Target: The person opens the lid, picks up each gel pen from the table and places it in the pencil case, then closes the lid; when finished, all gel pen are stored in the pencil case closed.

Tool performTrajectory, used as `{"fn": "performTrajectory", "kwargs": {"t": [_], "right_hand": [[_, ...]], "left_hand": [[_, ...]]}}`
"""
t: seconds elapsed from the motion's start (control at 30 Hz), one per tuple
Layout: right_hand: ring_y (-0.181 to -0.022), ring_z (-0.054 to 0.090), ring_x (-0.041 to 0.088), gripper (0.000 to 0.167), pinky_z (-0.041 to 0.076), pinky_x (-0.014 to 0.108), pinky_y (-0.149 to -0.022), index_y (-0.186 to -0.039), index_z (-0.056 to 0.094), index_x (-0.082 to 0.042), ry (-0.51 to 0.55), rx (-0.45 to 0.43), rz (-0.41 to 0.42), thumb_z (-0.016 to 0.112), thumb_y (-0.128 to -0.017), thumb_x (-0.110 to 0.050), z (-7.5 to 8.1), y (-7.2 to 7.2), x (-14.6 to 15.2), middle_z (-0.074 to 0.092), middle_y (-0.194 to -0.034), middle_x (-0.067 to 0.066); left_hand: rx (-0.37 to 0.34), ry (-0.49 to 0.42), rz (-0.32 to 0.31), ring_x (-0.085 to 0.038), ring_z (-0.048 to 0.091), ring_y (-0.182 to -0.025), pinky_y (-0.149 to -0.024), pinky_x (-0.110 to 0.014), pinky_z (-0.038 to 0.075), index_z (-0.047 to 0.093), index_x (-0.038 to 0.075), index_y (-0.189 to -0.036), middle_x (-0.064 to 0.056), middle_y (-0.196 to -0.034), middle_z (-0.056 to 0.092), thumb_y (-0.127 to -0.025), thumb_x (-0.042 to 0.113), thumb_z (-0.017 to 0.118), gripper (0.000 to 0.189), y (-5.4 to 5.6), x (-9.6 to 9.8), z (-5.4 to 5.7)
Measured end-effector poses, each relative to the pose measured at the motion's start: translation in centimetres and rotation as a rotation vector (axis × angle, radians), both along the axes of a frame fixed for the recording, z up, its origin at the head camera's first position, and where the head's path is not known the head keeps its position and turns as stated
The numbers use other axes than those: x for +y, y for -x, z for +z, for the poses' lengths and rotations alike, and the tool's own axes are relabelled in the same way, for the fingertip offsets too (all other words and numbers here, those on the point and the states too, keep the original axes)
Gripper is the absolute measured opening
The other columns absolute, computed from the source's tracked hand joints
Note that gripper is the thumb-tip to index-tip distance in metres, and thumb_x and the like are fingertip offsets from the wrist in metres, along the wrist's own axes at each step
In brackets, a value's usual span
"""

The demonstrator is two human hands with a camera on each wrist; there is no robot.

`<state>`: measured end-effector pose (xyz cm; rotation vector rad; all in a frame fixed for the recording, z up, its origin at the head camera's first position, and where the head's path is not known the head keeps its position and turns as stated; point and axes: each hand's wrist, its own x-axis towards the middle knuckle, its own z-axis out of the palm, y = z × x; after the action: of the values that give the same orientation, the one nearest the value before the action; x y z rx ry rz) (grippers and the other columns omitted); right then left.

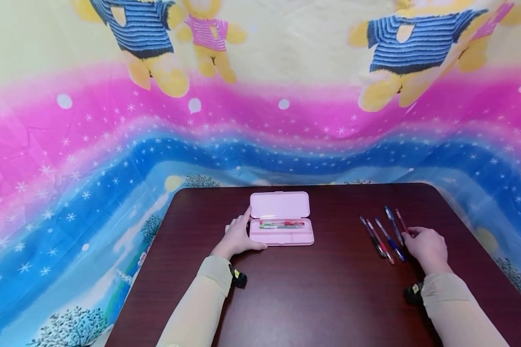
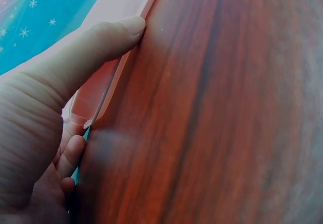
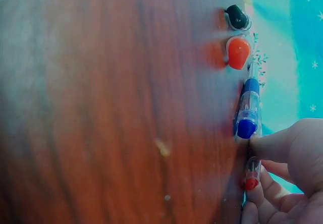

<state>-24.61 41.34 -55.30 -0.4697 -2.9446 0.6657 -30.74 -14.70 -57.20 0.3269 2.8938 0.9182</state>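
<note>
A pink pencil case (image 1: 271, 238) lies with its lid folded back on the table. Inside its rear compartment are several thin pens (image 1: 282, 224) with red and green parts. My left hand (image 1: 238, 237) grips the case at its left end, thumb (image 2: 113, 36) along the front edge and fingers round the side. Over on the right, my right hand (image 1: 427, 246) pinches a red pen (image 3: 252, 176) between thumb and fingers. Just left of that hand lie a blue pen (image 1: 390, 240), a red pen (image 1: 381, 243), a black pen (image 1: 372, 235) and another bluish pen (image 1: 392, 222).
The dark brown table (image 1: 325, 299) has rounded far corners. Behind it and along its sides hangs a printed cloth (image 1: 260, 115) with bears and snowflakes. Dark wrist cameras sit on both wrists.
</note>
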Motion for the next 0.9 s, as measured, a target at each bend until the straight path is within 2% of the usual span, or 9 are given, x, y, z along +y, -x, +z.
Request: {"fn": "performTrajectory", "kwargs": {"t": [0.13,0.33,0.53,0.7,0.9], "right_hand": [[-0.114,0.060,0.061,0.046,0.050,0.068,-0.093,-0.132,0.071,0.010,0.017,0.003,-0.014,0.062,-0.108,-0.029,0.0,0.0,-0.1,0.070,-0.130,0.038],[-0.099,0.065,0.049,0.045,0.050,0.054,-0.075,-0.133,0.072,0.007,0.042,0.056,-0.007,0.063,-0.108,-0.030,0.4,0.1,-0.8,0.076,-0.115,0.031],[-0.103,0.066,0.052,0.044,0.053,0.060,-0.080,-0.136,0.073,0.004,0.044,0.126,0.047,0.064,-0.108,-0.030,1.8,0.6,-2.9,0.074,-0.126,0.035],[-0.096,0.069,0.048,0.043,0.055,0.056,-0.073,-0.136,0.074,0.001,0.044,0.172,0.094,0.067,-0.108,-0.030,3.1,1.4,-5.2,0.074,-0.125,0.034],[-0.106,0.066,0.052,0.038,0.053,0.062,-0.082,-0.133,0.078,-0.003,0.028,0.219,0.161,0.069,-0.106,-0.029,3.9,1.9,-8.3,0.068,-0.129,0.036]], "left_hand": [[0.003,0.003,-0.003,-0.034,0.052,-0.143,-0.119,-0.056,0.037,0.010,0.024,-0.180,-0.007,-0.160,0.057,-0.066,0.063,0.101,0.151,0.0,0.0,0.0],[0.006,0.004,-0.005,-0.035,0.052,-0.142,-0.119,-0.057,0.037,0.010,0.024,-0.180,-0.007,-0.160,0.057,-0.066,0.063,0.101,0.151,0.1,-0.1,-0.2],[0.006,-0.004,-0.005,-0.036,0.052,-0.143,-0.120,-0.059,0.036,0.011,0.023,-0.180,-0.010,-0.161,0.056,-0.066,0.064,0.101,0.151,0.1,0.0,0.0],[0.000,-0.011,-0.002,-0.035,0.050,-0.145,-0.121,-0.059,0.036,0.010,0.023,-0.180,-0.010,-0.163,0.055,-0.066,0.065,0.100,0.151,0.0,0.0,0.0],[-0.005,-0.010,0.000,-0.036,0.050,-0.146,-0.121,-0.060,0.035,0.011,0.023,-0.180,-0.010,-0.163,0.055,-0.065,0.064,0.101,0.151,0.0,0.1,0.0]]}}
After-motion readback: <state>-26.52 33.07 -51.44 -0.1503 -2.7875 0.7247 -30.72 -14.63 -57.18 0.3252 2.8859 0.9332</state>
